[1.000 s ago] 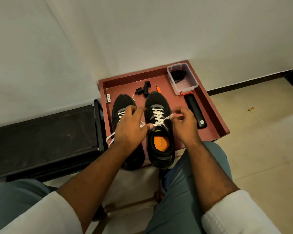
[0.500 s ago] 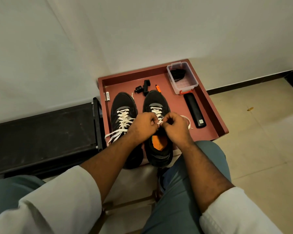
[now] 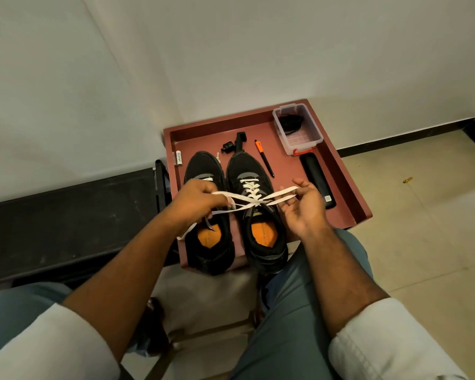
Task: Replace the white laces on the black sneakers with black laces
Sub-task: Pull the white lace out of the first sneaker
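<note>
You were barely started: your left hand [image 3: 196, 201] and right hand [image 3: 303, 205] each pinched an end of the right sneaker [image 3: 258, 209]'s white lace [image 3: 254, 197], still threaded, both shoes in the red tray [image 3: 348, 187], black laces [image 3: 291, 122] boxed.

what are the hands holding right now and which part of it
Both hold the white lace of the right-side sneaker: the left hand grips one loosened length, the right hand holds the other, pulled apart.
</note>
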